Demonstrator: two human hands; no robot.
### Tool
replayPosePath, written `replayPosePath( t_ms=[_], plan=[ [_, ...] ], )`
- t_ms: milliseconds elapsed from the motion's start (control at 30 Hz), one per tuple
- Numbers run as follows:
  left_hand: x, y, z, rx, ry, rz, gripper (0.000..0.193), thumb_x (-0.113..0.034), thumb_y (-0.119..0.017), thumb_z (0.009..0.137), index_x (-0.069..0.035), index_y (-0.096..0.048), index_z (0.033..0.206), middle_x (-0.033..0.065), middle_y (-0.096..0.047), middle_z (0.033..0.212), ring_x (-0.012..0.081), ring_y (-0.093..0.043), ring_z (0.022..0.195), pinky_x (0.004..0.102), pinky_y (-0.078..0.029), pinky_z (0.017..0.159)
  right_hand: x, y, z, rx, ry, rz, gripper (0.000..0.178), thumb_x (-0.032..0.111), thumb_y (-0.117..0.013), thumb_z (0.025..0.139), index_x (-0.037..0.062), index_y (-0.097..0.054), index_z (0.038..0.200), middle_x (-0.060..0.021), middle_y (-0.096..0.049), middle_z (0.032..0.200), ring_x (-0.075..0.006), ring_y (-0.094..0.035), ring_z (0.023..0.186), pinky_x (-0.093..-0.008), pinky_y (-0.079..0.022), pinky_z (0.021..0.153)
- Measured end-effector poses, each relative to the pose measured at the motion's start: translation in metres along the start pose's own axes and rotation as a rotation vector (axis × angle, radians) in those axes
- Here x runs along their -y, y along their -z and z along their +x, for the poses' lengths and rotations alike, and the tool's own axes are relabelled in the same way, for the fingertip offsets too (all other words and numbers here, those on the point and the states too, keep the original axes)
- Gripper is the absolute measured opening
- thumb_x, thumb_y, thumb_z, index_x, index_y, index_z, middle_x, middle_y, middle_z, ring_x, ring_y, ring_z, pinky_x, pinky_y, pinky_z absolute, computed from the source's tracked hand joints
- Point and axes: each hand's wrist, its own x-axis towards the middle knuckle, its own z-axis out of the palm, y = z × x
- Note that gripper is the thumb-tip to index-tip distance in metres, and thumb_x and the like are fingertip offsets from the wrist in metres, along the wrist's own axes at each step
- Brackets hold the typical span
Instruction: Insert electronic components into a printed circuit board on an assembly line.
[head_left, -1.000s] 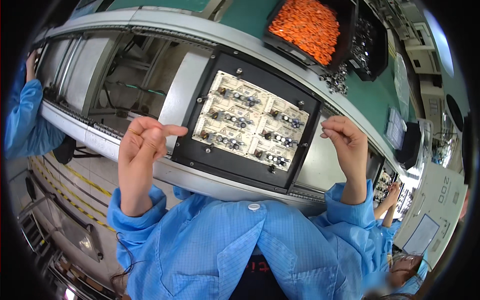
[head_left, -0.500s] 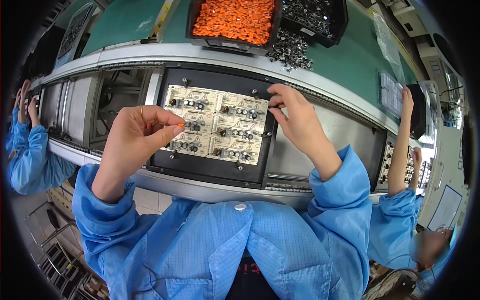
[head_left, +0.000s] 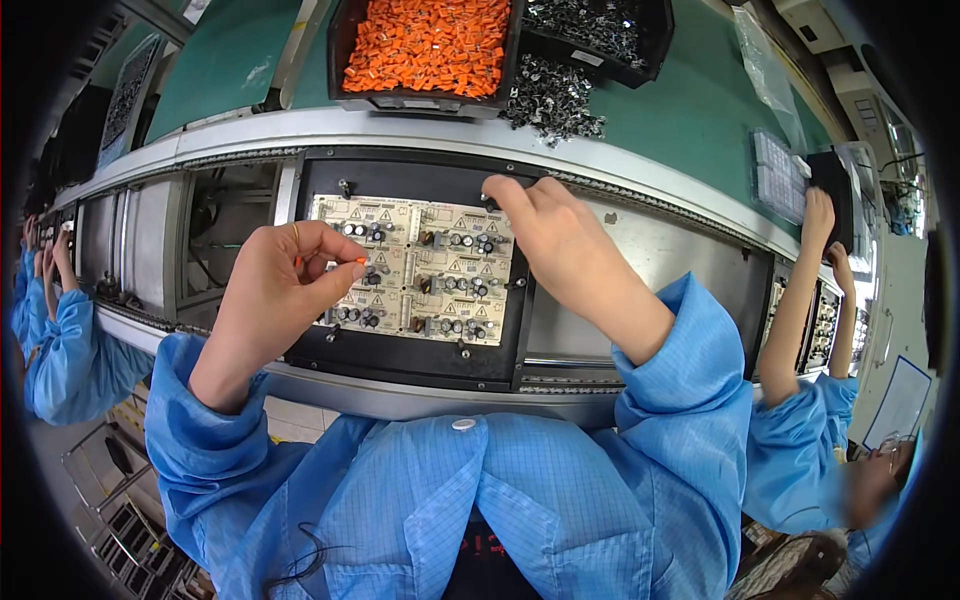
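Observation:
My left hand (head_left: 285, 290) is closed over the left side of a panel of cream circuit boards (head_left: 408, 255), pinching a small orange component (head_left: 361, 261) between thumb and forefinger. More orange shows among its curled fingers. The panel carries several black capacitors and other parts, and lies in a black carrier frame (head_left: 420, 172). Above the panel's upper right corner is my right hand (head_left: 560, 235), its fingers bent and closed beside a dark post (head_left: 490, 203). Its thumb is mostly hidden, and I cannot make out what its fingertips hold, if anything.
Beyond the conveyor rail (head_left: 400, 128), a black bin of orange components (head_left: 425, 50) stands beside another bin of dark metal parts (head_left: 590, 30). Loose metal parts (head_left: 553, 100) lie in front. Co-workers' arms reach over the line at right (head_left: 795, 300) and left (head_left: 65, 280).
My right hand has moved left and inward, from beside the frame's right edge to the panel's upper right corner. The left hand keeps its pinch near the same boards. The view has shifted slightly.

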Motion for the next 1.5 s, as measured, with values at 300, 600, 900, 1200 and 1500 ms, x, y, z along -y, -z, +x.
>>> replayPosePath(
  t_ms=[300, 600, 900, 1200, 1500],
  plan=[
    [-0.024, -0.019, 0.021, -0.030, -0.058, 0.181, 0.010, 0.003, -0.069, 0.087, 0.004, -0.067, 0.097, -0.0015, -0.064, 0.079, -0.0004, -0.046, 0.065, 0.0161, -0.037, 0.057, -0.008, 0.007, 0.002, 0.040, -0.017, -0.025, 0.049, -0.009, -0.056, 0.076, 0.0034, -0.050, 0.122, -0.0154, -0.061, 0.078, -0.0332, -0.059, 0.083, -0.0419, -0.051, 0.075],
    [-0.033, -0.031, 0.041, -0.073, -0.154, 0.363, 0.014, -0.004, -0.070, 0.085, 0.002, -0.068, 0.097, 0.0040, -0.065, 0.082, 0.0070, -0.053, 0.068, 0.0227, -0.042, 0.060, -0.034, 0.009, -0.003, -0.050, -0.223, 0.205, 0.041, -0.008, -0.061, 0.080, 0.0067, -0.058, 0.118, -0.0146, -0.067, 0.088, -0.0305, -0.066, 0.083, -0.0399, -0.054, 0.073],
    [-0.029, -0.047, 0.063, -0.062, -0.618, 0.639, 0.010, -0.004, -0.071, 0.081, -0.001, -0.069, 0.090, 0.0107, -0.065, 0.077, 0.0292, -0.060, 0.077, 0.0402, -0.049, 0.071, -0.142, 0.048, 0.016, -0.329, -0.233, 0.056, 0.025, -0.003, -0.063, 0.086, 0.0039, -0.070, 0.110, -0.0109, -0.072, 0.100, -0.0252, -0.069, 0.088, -0.0329, -0.054, 0.077],
    [-0.036, -0.056, 0.083, -0.039, -0.621, 0.755, 0.006, -0.003, -0.069, 0.081, 0.001, -0.067, 0.086, 0.0130, -0.065, 0.078, 0.0337, -0.059, 0.082, 0.0411, -0.049, 0.074, -0.159, 0.049, 0.017, -0.295, -0.215, 0.090, 0.016, 0.002, -0.066, 0.087, 0.0035, -0.074, 0.100, -0.0097, -0.072, 0.104, -0.0242, -0.069, 0.090, -0.0319, -0.054, 0.078],
    [-0.037, -0.065, 0.089, -0.001, -0.625, 0.743, 0.006, -0.003, -0.069, 0.081, 0.002, -0.066, 0.082, 0.0142, -0.066, 0.080, 0.0350, -0.060, 0.083, 0.0418, -0.049, 0.074, -0.153, 0.059, 0.014, -0.274, -0.317, 0.160, 0.018, -0.002, -0.065, 0.087, 0.0011, -0.073, 0.103, -0.0070, -0.069, 0.100, -0.0173, -0.066, 0.087, -0.0263, -0.052, 0.077]
  ],
)
